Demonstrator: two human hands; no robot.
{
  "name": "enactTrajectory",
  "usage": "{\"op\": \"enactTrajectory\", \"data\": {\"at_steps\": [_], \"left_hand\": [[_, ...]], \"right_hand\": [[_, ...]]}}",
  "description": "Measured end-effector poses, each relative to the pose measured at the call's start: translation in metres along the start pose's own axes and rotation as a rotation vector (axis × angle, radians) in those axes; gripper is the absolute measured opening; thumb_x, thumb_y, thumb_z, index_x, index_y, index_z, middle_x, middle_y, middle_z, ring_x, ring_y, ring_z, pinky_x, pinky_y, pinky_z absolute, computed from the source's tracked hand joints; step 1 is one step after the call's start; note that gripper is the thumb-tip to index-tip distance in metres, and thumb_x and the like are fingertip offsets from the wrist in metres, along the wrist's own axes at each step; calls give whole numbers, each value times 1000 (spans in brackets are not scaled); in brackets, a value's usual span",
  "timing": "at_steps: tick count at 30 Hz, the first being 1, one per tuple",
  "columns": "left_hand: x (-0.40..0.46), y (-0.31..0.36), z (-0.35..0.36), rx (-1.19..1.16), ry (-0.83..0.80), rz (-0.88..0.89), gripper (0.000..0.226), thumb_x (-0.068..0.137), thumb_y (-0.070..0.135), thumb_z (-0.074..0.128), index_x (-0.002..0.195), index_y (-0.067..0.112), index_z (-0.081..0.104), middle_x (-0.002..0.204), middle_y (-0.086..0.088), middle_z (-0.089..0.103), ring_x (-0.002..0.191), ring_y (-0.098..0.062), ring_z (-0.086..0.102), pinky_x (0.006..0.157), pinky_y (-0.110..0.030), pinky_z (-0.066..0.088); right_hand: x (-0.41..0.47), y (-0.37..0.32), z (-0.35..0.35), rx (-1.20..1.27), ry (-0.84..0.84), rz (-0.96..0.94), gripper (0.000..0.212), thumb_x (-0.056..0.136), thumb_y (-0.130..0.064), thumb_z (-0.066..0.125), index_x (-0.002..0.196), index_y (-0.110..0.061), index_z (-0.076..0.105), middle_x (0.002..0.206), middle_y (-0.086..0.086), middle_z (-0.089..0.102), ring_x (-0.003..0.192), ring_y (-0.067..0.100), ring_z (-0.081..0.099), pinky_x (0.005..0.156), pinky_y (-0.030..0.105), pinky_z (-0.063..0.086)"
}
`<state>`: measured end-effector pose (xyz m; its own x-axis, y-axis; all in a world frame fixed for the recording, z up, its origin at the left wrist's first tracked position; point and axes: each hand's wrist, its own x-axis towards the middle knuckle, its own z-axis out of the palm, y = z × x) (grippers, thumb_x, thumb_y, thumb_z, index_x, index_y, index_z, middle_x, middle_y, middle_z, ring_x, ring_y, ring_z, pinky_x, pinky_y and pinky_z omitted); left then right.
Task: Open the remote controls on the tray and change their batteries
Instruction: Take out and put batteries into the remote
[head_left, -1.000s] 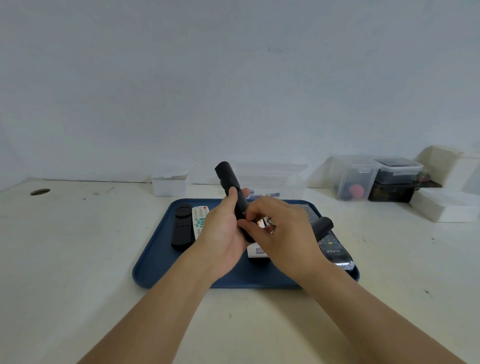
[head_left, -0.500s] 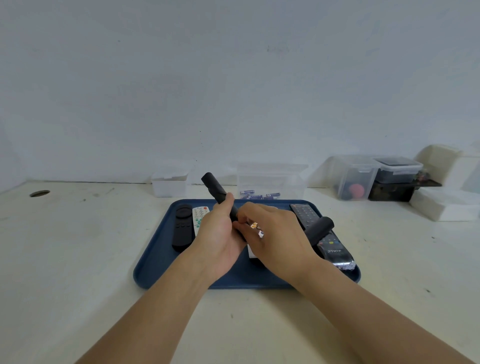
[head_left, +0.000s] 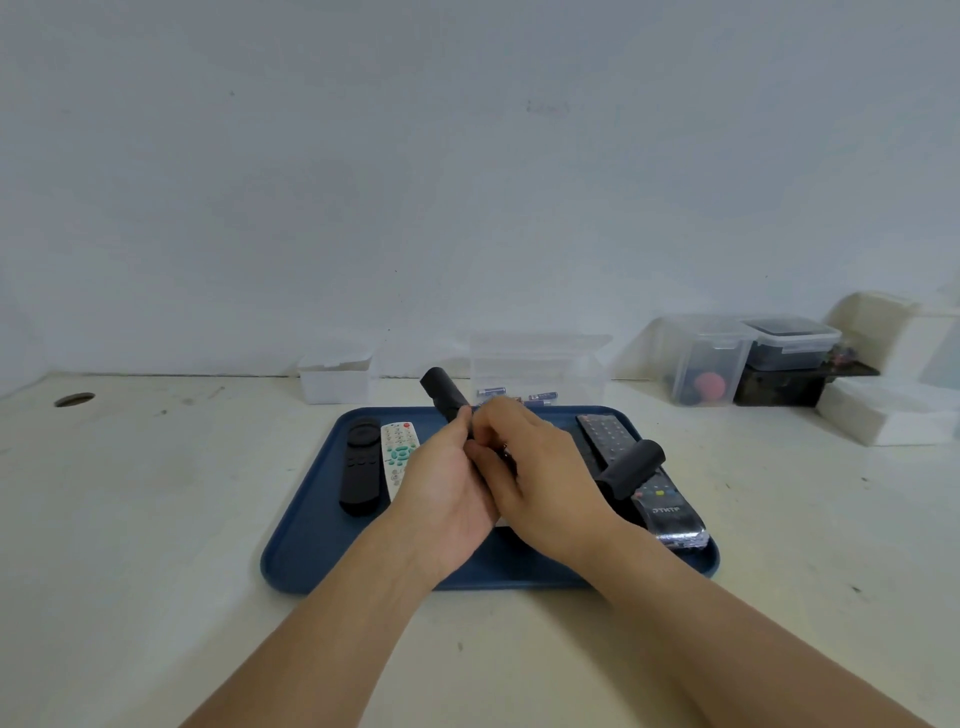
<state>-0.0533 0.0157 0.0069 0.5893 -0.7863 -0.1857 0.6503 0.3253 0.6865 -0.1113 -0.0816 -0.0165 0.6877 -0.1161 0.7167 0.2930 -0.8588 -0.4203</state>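
A blue tray (head_left: 291, 561) lies on the table in front of me. My left hand (head_left: 441, 499) grips a black stick-shaped remote (head_left: 444, 392) above the tray, its far end pointing up and away. My right hand (head_left: 540, 478) presses its fingertips against the remote's middle, hiding what lies under them. A black curved cover piece (head_left: 631, 467) juts out from under the right palm. On the tray lie a slim black remote (head_left: 358, 467), a white remote (head_left: 397, 452) and a long black remote (head_left: 608, 436).
Behind the tray stands a clear box (head_left: 540, 358) with loose batteries (head_left: 540, 397) in it, and a small white box (head_left: 337, 376) to its left. Lidded plastic containers (head_left: 706, 358) and white foam blocks (head_left: 883, 415) sit at the back right. At the far left the table has a round hole (head_left: 74, 399).
The held remote has tilted lower and further away. The small battery seen between my right fingers earlier is now covered by the fingers pressed to the remote.
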Motion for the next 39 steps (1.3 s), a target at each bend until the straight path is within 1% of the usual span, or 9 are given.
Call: {"op": "enactTrajectory", "data": {"at_steps": [3, 6, 10, 13, 18, 21, 28, 32, 39], "left_hand": [[1, -2, -1, 16, 9, -22, 42, 109, 36, 33, 131, 10, 60, 107, -6, 74, 96, -17, 73, 69, -33, 59], [2, 0, -1, -62, -1, -16, 42, 110, 34, 32, 129, 7, 57, 123, -11, 68, 110, -25, 67, 88, -42, 53], [10, 1, 2, -100, 61, 55, 28, 109, 24, 40, 122, 7, 58, 93, -12, 57, 80, -25, 64, 80, -42, 54], [12, 11, 2, -32, 125, 146, 26, 109, 22, 40, 123, 7, 57, 87, -10, 53, 80, -27, 65, 87, -50, 56], [17, 67, -44, 151, 363, 373, 19, 108, 20, 40, 116, 11, 55, 79, -4, 53, 62, -18, 52, 53, -31, 47], [17, 100, -92, 259, 527, 469, 14, 107, 19, 41, 111, 13, 53, 80, -5, 53, 57, -16, 45, 43, -24, 37], [15, 110, -163, 443, 735, 586, 9, 103, 17, 46, 102, 17, 55, 83, -6, 56, 55, -15, 47, 47, -29, 41], [25, 107, -163, 369, 645, 587, 8, 102, 14, 48, 100, 14, 55, 76, -6, 54, 52, -14, 47, 47, -29, 41], [38, 112, -167, 345, 616, 546, 6, 101, 13, 51, 99, 10, 55, 73, -5, 53, 49, -13, 48, 48, -29, 42]], "right_hand": [[1, 0, 2, 17, 45, 29, 14, 98, -6, 52, 92, -18, 48, 82, -10, 49, 69, 9, 47, 59, 21, 39], [1, 0, 1, 106, 178, 157, 18, 98, -2, 48, 93, -19, 51, 78, -12, 52, 65, 8, 48, 60, 17, 37], [11, -6, -2, 477, 403, 549, 24, 98, 2, 44, 94, -19, 55, 74, -1, 53, 53, 9, 49, 48, 21, 42], [25, -3, -15, 908, 516, 931, 20, 99, 3, 43, 97, -12, 57, 62, 2, 47, 44, 9, 40, 38, 19, 34], [62, 6, -12, 1522, 309, 1302, 7, 97, 4, 48, 95, -1, 53, 74, 12, 48, 55, 13, 48, 36, 17, 44], [99, 4, 20, 1410, 147, 1314, 16, 101, 4, 41, 99, 1, 56, 77, 11, 46, 52, 12, 48, 33, 15, 43], [164, 8, 115, 576, -348, 1096, 34, 101, -1, 30, 118, 0, 59, 73, 6, 44, 52, 9, 25, 33, 15, 20], [190, 27, 144, 439, -402, 1077, 29, 101, -2, 30, 110, -3, 57, 73, 6, 43, 52, 10, 27, 34, 15, 20], [224, 48, 162, 569, -198, 1047, 35, 99, 3, 31, 111, 1, 65, 73, 7, 47, 51, 11, 28, 34, 17, 23]]}}
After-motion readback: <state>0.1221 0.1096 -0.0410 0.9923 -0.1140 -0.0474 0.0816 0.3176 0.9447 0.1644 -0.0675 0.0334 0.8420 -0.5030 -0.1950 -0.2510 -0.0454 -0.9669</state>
